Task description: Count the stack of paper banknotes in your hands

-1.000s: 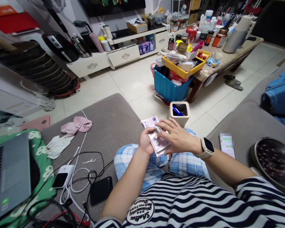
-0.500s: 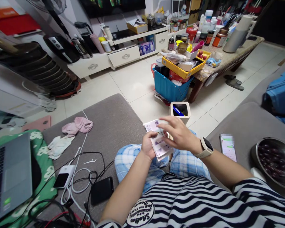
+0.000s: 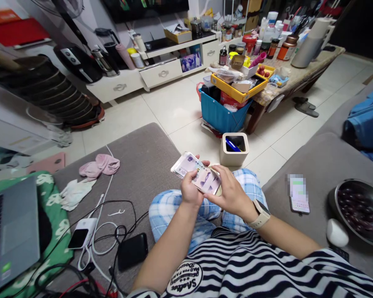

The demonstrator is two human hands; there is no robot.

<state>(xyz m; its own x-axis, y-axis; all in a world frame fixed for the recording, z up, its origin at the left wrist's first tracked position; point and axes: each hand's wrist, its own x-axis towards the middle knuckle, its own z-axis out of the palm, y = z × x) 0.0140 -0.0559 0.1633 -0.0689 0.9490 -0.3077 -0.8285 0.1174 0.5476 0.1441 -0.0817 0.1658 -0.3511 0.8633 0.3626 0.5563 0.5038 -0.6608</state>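
Observation:
A stack of banknotes (image 3: 205, 177), purple and white with printed characters, lies tilted above my crossed legs. My left hand (image 3: 192, 191) is closed around the stack, its thumb pressed on the top note and fingertips showing past the far edge. At the stack's right end, my right hand (image 3: 231, 191) grips with the thumb low at the near corner and the fingers at the far corner. A pale watch (image 3: 261, 213) is on my right wrist. The undersides of the notes are hidden.
On the grey sofa lie a power bank (image 3: 133, 251), tangled cables, a laptop (image 3: 14, 236) and a pink cloth (image 3: 99, 166). To the right are a phone (image 3: 298, 194), a white mouse-like object (image 3: 337, 232) and a metal bowl (image 3: 332, 198) of dark fruit. A bin (image 3: 234, 158) stands ahead.
My right hand has come down from above the notes and now holds their right end. The stack has turned, its far end swinging left, and sits flatter.

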